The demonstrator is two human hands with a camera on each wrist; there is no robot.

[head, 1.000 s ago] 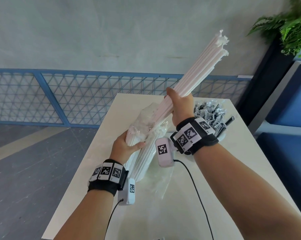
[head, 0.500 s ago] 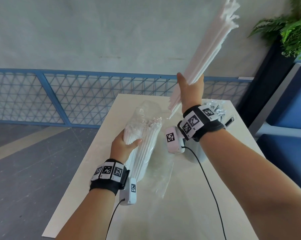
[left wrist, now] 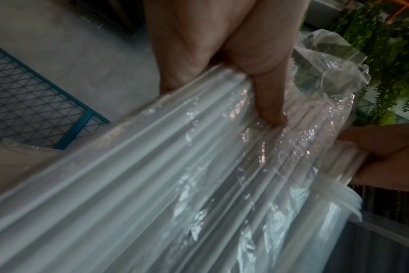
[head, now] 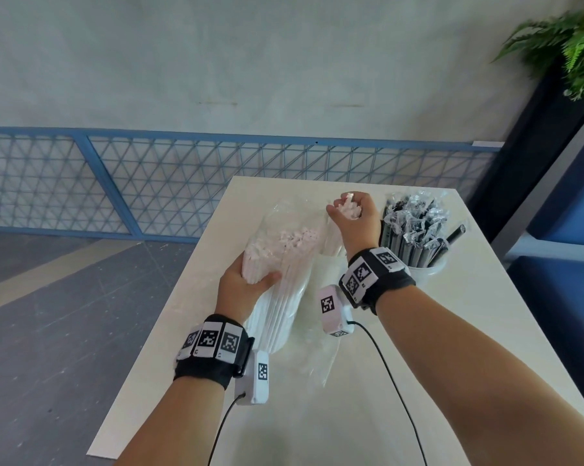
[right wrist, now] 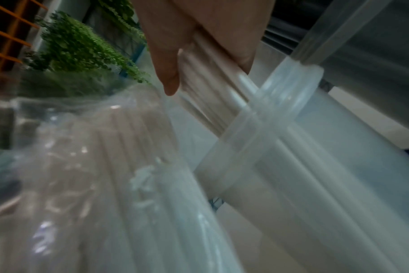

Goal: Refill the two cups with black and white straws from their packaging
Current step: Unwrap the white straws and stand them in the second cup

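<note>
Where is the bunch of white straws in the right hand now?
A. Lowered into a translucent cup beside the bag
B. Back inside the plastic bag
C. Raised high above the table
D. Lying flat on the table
A. The right wrist view shows the white straws passing the rim into the translucent cup, with the right hand gripping their tops, next to the plastic bag that the left hand holds.

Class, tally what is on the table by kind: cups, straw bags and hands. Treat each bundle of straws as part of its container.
Cups: 2, the cup of black straws and the clear cup taking white straws
Straw bags: 1, the bag of white straws
Hands: 2, left hand, right hand
Total: 5
</note>
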